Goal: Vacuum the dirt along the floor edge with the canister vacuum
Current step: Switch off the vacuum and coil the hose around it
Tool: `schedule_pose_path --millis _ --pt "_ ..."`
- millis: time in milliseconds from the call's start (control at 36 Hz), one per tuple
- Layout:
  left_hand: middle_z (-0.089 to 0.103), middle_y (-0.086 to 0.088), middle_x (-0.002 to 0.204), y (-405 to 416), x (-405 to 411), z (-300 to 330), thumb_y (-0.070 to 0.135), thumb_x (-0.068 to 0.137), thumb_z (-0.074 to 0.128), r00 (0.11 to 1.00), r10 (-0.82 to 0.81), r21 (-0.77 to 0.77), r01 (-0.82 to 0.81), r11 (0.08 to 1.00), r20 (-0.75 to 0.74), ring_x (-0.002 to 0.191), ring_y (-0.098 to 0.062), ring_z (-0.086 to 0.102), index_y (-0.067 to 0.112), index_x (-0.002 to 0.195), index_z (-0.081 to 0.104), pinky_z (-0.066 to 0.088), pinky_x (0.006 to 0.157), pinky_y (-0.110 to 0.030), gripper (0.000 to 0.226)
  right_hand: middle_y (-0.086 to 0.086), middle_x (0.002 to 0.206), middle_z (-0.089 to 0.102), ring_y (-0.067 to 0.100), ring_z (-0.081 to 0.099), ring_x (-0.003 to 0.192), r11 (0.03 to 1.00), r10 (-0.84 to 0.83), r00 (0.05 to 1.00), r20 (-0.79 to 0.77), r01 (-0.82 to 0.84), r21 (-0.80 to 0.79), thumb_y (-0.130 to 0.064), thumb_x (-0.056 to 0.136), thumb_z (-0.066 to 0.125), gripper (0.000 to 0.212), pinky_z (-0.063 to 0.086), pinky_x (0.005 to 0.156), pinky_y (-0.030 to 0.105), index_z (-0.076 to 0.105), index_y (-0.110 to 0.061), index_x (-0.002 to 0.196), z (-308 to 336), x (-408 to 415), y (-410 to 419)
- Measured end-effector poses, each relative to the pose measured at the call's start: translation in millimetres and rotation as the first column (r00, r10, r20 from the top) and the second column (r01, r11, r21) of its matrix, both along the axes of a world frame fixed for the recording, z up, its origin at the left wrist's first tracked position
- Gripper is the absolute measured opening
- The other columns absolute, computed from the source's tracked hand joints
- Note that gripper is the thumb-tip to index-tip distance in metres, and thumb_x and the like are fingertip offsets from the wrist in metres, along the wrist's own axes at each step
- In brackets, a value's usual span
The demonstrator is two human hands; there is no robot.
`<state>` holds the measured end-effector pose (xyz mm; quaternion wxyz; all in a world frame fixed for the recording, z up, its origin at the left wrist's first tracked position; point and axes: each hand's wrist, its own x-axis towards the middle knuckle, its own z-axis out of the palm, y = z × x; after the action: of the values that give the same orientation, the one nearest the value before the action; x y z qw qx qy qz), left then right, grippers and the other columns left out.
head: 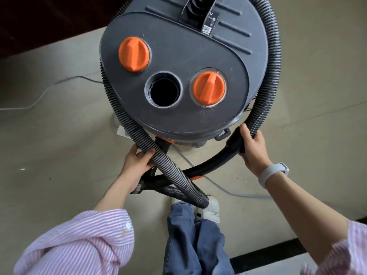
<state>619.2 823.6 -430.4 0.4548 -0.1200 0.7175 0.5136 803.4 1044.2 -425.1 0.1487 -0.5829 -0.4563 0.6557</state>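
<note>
The canister vacuum (178, 76) is standing on the beige floor (59, 145), filling the upper view, its grey lid showing two orange knobs (134, 53) either side of an open round port (163, 91). The ribbed hose (275, 62) is looping around the canister. Just below the canister, the left hand (137, 160) is curling around the hose, while the right hand (252, 147) is gripping the black curved handle tube (214, 162).
</note>
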Motion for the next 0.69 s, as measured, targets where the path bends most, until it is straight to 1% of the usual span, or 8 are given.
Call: schedule_pose_path --millis 56,139,222,306,417,556,611,694 --pt "0.068 -0.006 0.091 -2 -4 2 0.002 0.093 0.054 1.000 0.018 0.022 -0.019 1.000 0.018 0.087 -0.019 0.066 0.010 0.125 0.048 0.052 0.091 -0.039 0.033 0.007 0.078 0.051 0.022 0.055 0.070 0.999 -0.041 0.999 -0.026 0.040 -0.033 -0.029 0.099 0.048 0.021 0.048 0.068 0.041 0.044 -0.019 0.081 -1 -3 -10" --pt "0.069 -0.004 0.085 -3 -10 5 0.000 0.093 0.054 0.999 0.031 0.034 -0.032 0.999 0.014 0.078 -0.014 0.069 0.015 0.112 0.053 0.058 0.080 -0.032 0.024 0.020 0.099 0.058 0.033 0.062 0.088 0.995 -0.073 0.996 -0.054 0.069 -0.075 -0.040 0.096 0.049 0.023 0.053 0.068 0.040 0.043 -0.019 0.092 -9 -9 -28" --pt "0.067 -0.003 0.094 -5 -16 4 0.003 0.095 0.052 0.998 0.033 -0.031 -0.035 0.999 -0.045 0.090 -0.018 0.065 0.016 0.124 0.052 0.055 0.079 -0.030 0.032 0.017 0.119 0.056 0.033 0.059 0.110 0.991 -0.081 0.997 0.006 0.081 -0.111 -0.049 0.093 0.048 0.023 0.052 0.090 0.051 0.042 -0.026 0.097 -20 -16 -39" --pt "0.064 -0.001 0.098 -11 -27 2 0.010 0.094 0.055 0.975 -0.074 -0.201 0.031 0.979 -0.209 0.092 -0.022 0.062 0.020 0.130 0.050 0.051 0.086 -0.034 0.037 0.008 0.118 0.054 0.028 0.056 0.114 0.991 -0.067 0.994 0.083 0.076 -0.110 -0.047 0.091 0.049 0.024 0.044 0.101 0.053 0.042 -0.027 0.102 -37 -16 -40" --pt "0.063 -0.006 0.110 -23 -50 7 0.012 0.091 0.058 0.937 -0.206 -0.336 0.105 0.936 -0.281 0.098 -0.026 0.061 0.020 0.131 0.047 0.050 0.094 -0.045 0.042 0.009 0.104 0.053 0.021 0.054 0.088 0.994 -0.009 0.988 0.151 0.026 -0.110 -0.027 0.093 0.055 0.016 0.049 0.085 0.040 0.045 -0.019 0.104 -47 -11 -35" --pt "0.059 -0.004 0.109 -25 -66 17 0.009 0.093 0.057 0.933 -0.236 -0.319 0.144 0.937 -0.273 0.098 -0.023 0.058 0.019 0.133 0.045 0.050 0.092 -0.039 0.043 0.011 0.112 0.052 0.021 0.052 0.093 0.999 0.043 0.965 0.258 -0.038 -0.024 -0.017 0.097 0.050 0.046 0.039 0.076 0.029 0.031 -0.002 0.136 -52 5 -29" --pt "0.059 -0.004 0.110 -23 -68 17 0.009 0.093 0.057 0.930 -0.244 -0.324 0.150 0.934 -0.274 0.097 -0.022 0.058 0.019 0.133 0.045 0.049 0.088 -0.037 0.043 0.013 0.111 0.056 0.023 0.055 0.094 0.999 0.016 0.955 0.297 -0.002 -0.047 -0.020 0.099 0.041 0.047 0.039 0.075 0.029 0.027 -0.004 0.142 -56 14 -33" --pt "0.060 -0.006 0.113 -25 -69 12 0.007 0.092 0.058 0.949 -0.206 -0.337 0.118 0.934 -0.240 0.099 -0.024 0.059 0.015 0.131 0.046 0.050 0.092 -0.041 0.042 0.013 0.110 0.057 0.021 0.053 0.097 0.984 0.177 0.930 0.323 -0.162 -0.074 -0.014 0.099 0.042 0.052 0.037 0.083 0.029 0.022 -0.013 0.148 -56 16 -56"
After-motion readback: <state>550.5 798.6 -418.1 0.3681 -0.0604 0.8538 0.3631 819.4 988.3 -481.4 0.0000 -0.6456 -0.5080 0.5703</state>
